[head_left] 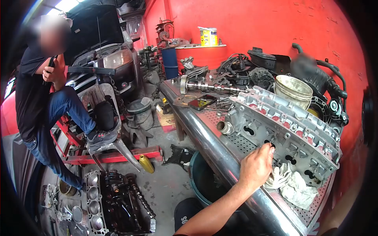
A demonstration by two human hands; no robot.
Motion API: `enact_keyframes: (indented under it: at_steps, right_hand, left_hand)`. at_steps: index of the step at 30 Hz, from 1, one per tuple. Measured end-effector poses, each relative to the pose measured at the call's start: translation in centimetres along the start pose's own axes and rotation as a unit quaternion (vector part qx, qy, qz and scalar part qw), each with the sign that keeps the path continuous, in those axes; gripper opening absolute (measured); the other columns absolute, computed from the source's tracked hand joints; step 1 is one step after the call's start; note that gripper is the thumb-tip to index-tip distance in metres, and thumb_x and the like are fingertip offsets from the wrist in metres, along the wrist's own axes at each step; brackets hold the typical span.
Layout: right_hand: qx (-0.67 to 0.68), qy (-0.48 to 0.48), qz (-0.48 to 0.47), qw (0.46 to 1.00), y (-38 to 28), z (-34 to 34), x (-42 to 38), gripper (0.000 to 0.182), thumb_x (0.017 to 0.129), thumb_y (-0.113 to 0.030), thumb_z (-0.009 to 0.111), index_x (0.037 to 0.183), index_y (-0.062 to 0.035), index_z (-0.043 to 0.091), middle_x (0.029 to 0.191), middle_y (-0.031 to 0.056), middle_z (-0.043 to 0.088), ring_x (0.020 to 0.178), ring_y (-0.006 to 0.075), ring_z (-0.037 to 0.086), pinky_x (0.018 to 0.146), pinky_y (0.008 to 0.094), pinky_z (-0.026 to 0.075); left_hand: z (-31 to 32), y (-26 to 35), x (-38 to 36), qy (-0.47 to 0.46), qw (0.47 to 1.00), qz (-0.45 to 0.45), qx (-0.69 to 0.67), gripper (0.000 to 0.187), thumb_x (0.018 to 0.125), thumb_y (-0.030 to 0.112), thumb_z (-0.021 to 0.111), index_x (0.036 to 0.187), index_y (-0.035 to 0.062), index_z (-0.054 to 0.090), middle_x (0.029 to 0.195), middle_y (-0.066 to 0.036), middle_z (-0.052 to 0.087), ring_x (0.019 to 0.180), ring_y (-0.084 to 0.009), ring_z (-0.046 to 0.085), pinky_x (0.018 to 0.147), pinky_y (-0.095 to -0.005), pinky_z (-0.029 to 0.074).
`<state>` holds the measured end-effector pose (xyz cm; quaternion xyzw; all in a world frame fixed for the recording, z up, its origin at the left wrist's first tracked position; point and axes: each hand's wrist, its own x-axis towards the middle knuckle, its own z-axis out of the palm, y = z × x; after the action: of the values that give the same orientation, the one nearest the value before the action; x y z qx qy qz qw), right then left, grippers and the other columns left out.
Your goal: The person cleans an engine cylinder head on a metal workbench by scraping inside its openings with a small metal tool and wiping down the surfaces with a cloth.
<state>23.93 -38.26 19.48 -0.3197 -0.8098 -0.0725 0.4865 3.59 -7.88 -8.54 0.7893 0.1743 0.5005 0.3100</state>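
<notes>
A grey metal cylinder head (281, 137) lies tilted on the perforated bench top, its side ports facing me. My left hand (256, 167) reaches across the bench edge to one of these ports. Its fingers are curled together with the tips at the dark opening; anything between them is hidden or too small to name. Just right of the hand, a pair of off-white work gloves (293, 188) rests against the lower side of the head. Part of my right forearm (342, 212) shows at the lower right edge, but the hand itself is out of view.
A camshaft (214, 87), a phone (202, 102) and a white bucket (293, 91) are on the bench (201, 131). Beneath its edge stands a dark tub (199, 177). An engine block (94, 198) is on the floor. At left a person (35, 98) rests one foot on a chair (112, 143).
</notes>
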Motion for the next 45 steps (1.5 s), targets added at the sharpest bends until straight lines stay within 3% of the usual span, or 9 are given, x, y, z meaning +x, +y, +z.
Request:
enact_keyframes:
  at_steps: [7,9,17,25,27,33,37,41,45]
  right_hand:
    - [-0.063,-0.311,0.13,0.939,6.0,22.2,-0.2,0.036,0.078,-0.014,0.087,0.106,0.0006,0.068,0.092,0.02,0.073,0.081,0.0337,0.071,0.074,0.0378,0.056]
    - [-0.262,-0.34,-0.021,0.903,6.0,26.7,-1.5,0.035,0.076,-0.041,0.086,0.093,-0.0123,0.075,0.09,0.005,0.073,0.073,0.0218,0.07,0.069,0.0329,0.055]
    - [-0.288,-0.241,0.034,0.926,10.6,29.0,-7.3,0.022,0.071,-0.027,0.083,0.086,-0.0149,0.073,0.068,0.0004,0.059,0.057,0.021,0.061,0.056,0.0376,0.049]
    - [-0.42,-0.193,0.17,0.87,7.0,28.1,-3.9,0.018,0.083,-0.011,0.076,0.099,-0.0037,0.075,0.093,0.015,0.073,0.09,0.0328,0.071,0.079,0.042,0.056]
    - [-0.431,-0.058,0.219,0.873,8.7,29.9,-6.9,0.026,0.06,-0.005,0.077,0.082,-0.0026,0.063,0.085,0.0158,0.059,0.082,0.0374,0.058,0.07,0.0473,0.046]
    - [-0.342,-0.139,0.289,0.883,11.4,28.2,-10.0,0.017,0.071,0.007,0.069,0.085,0.0017,0.06,0.081,0.0221,0.06,0.076,0.0428,0.059,0.067,0.05,0.045]
    - [-0.063,0.128,0.43,0.891,11.1,29.4,-8.6,0.015,0.092,-0.002,0.066,0.103,0.0019,0.057,0.08,0.0142,0.06,0.068,0.0281,0.058,0.066,0.0358,0.047]
    - [-0.221,0.049,0.297,0.928,11.3,30.8,-8.7,0.013,0.093,-0.003,0.067,0.105,0.0012,0.061,0.087,0.0086,0.066,0.078,0.0166,0.06,0.073,0.0329,0.05]
    - [-0.062,0.09,0.498,0.86,11.3,29.5,-9.3,0.007,0.094,-0.002,0.069,0.099,0.0012,0.065,0.091,0.0096,0.069,0.086,0.0146,0.063,0.079,0.0317,0.052]
  left_hand:
    - [-0.1,-0.3,0.1,-0.008,0.999,-0.032,0.001,0.023,0.102,0.02,0.062,0.116,0.0017,0.064,0.097,-0.022,0.073,0.088,-0.0416,0.072,0.075,-0.0483,0.057]
    - [-0.3,0.0,0.1,-0.008,0.999,-0.04,0.003,0.024,0.102,0.02,0.062,0.117,0.0024,0.064,0.096,-0.022,0.073,0.088,-0.0416,0.072,0.075,-0.0491,0.057]
    - [1.6,-2.2,-0.6,0.037,0.999,0.008,-0.02,0.022,0.102,0.021,0.059,0.117,0.0056,0.064,0.101,-0.02,0.072,0.089,-0.0416,0.07,0.075,-0.0489,0.057]
    - [1.0,-2.2,-0.5,-0.007,0.998,-0.018,-0.055,0.021,0.104,0.015,0.057,0.118,0.0002,0.06,0.102,-0.02,0.069,0.094,-0.0415,0.067,0.08,-0.0483,0.054]
    - [0.6,-2.0,-0.4,0.076,0.994,0.053,-0.064,0.02,0.102,0.009,0.059,0.118,-0.0025,0.061,0.104,-0.02,0.067,0.093,-0.0409,0.066,0.078,-0.0461,0.054]
    - [0.6,-2.6,-0.8,0.024,0.977,-0.089,-0.19,0.033,0.109,0.018,0.054,0.134,-0.0037,0.059,0.115,-0.012,0.07,0.11,-0.0143,0.065,0.093,-0.029,0.052]
    - [0.8,-2.3,-0.7,0.065,0.858,-0.194,-0.47,0.039,0.111,0.02,0.049,0.143,-0.0021,0.053,0.129,-0.011,0.067,0.117,-0.0165,0.063,0.102,-0.0292,0.05]
    - [1.9,0.5,-3.4,0.073,0.765,-0.193,-0.611,0.027,0.11,0.011,0.05,0.133,-0.001,0.057,0.127,-0.012,0.067,0.114,-0.0169,0.063,0.1,-0.0314,0.051]
    - [-1.1,2.2,-6.0,0.029,0.658,-0.276,-0.7,0.031,0.106,0.01,0.055,0.136,-0.0012,0.054,0.127,-0.014,0.065,0.114,-0.0227,0.065,0.099,-0.0394,0.053]
